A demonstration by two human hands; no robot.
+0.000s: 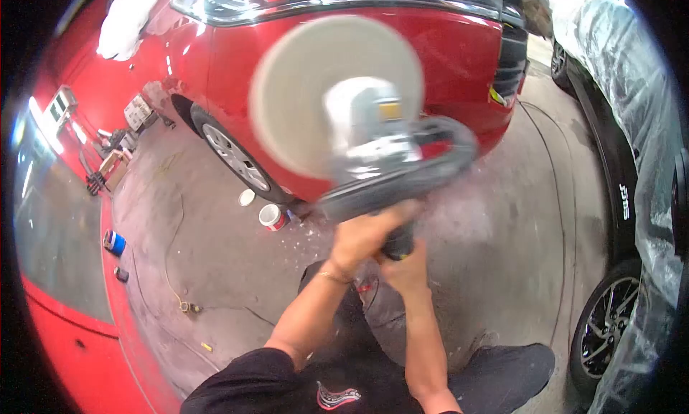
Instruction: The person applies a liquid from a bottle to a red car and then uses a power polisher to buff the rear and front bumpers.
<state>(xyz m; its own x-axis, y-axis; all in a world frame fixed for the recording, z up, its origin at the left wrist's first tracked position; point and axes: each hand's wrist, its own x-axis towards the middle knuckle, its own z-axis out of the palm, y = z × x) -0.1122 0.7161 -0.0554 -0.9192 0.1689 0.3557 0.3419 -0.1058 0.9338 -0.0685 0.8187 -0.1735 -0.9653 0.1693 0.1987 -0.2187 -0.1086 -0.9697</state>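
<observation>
Both hands grip a polisher (384,173) with a grey and black body, smeared by motion. Its broad round off-white pad (287,98) overlaps the red car's body panel (459,62) in this view. My left hand (364,236) is wrapped round the dark grip just under the body. Lower and a little to the right, my right hand (405,272) closes on the handle's end (398,243). Below the panel, an opened white tub (271,217) stands on the floor, its lid-like white disc (246,198) lying beside it.
The red car's wheel (233,156) is at left. On the right stands a black car (610,163) partly draped in clear plastic sheeting (610,55). Cables (563,199) run across the grey floor. A blue can (113,242) is by the red wall at left.
</observation>
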